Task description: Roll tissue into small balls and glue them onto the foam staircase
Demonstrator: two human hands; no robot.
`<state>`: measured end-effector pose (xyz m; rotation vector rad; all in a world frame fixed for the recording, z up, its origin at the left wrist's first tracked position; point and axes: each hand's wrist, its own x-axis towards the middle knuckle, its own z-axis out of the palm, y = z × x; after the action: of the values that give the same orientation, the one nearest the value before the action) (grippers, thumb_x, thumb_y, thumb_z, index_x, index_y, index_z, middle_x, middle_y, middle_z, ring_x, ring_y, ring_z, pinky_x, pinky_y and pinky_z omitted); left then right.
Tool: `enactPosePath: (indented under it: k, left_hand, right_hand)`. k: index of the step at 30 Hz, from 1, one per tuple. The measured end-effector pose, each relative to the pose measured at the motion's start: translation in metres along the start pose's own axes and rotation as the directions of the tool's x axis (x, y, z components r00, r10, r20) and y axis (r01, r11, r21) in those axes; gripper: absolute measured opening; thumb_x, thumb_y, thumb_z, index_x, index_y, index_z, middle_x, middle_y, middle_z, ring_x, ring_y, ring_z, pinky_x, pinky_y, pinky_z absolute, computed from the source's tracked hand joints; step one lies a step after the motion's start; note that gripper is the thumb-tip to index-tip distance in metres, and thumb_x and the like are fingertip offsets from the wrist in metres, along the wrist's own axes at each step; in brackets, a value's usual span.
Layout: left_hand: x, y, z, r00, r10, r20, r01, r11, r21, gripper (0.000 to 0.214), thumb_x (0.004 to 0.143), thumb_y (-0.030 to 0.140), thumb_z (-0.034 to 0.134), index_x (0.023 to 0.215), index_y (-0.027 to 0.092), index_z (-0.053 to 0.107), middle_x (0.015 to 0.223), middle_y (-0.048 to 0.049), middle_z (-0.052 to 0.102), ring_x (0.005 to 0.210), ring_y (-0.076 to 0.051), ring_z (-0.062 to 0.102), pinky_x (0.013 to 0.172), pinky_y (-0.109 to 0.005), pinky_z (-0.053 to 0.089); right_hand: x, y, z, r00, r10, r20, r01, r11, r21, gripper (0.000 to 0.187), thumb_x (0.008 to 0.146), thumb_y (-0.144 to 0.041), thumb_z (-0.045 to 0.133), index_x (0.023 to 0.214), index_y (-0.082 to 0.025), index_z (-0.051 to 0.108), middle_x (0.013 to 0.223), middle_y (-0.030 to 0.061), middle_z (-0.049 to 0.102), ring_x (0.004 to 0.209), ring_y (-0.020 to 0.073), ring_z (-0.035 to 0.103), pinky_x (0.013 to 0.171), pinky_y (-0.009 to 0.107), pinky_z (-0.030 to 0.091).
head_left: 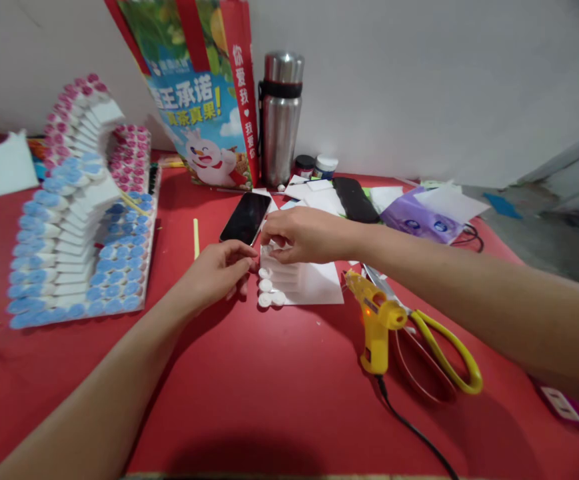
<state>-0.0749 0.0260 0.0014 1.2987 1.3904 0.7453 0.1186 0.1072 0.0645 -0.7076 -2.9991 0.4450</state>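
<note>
Mid-table, between front and back edges: white rolls [265, 285] on a card [322, 287]

Rolls along card's left edge, down to near left corner. Right hand [285, 241] above far left corner; grip cannot be told. Left hand [226, 267] beside left edge, fingers loosely parted. Glue gun [375, 333] right of card.
</note>
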Motion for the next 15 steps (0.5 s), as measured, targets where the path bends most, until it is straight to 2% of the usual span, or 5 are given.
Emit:
enactPosePath:
  k: [7, 15]
  left_hand:
    - [0.001, -0.002, 0.001, 1.0, 0.002, 0.012, -0.002, 0.999, 0.045, 0.02, 0.091, 0.034, 0.062, 0.101, 0.017, 0.065, 0.054, 0.001, 0.061, 0.041, -0.013, 0.053, 0.041, -0.023, 0.037]
    - [0.002, -0.006, 0.004, 0.999, -0.001, 0.039, -0.001, 0.998, 0.061, 0.018, 0.091, 0.032, 0.06, 0.099, 0.017, 0.066, 0.053, 0.0032, 0.056, 0.04, -0.011, 0.05, 0.04, -0.022, 0.035]
  right_hand:
    - [0.001, 0.001, 0.008, 0.999, -0.009, 0.05, 0.009, 1.0, 0.008, 0.016, 0.086, -0.014, 0.062, 0.098, -0.014, 0.073, 0.089, 0.0051, 0.066, 0.073, 0.0146, 0.051, 0.068, 0.028, 0.033]
    - [-0.001, 0.004, 0.014, 0.999, -0.029, 0.029, 0.029, 1.0, 0.01, 0.018, 0.086, -0.015, 0.061, 0.099, -0.014, 0.075, 0.089, 0.0056, 0.067, 0.075, 0.0157, 0.052, 0.069, 0.029, 0.033]
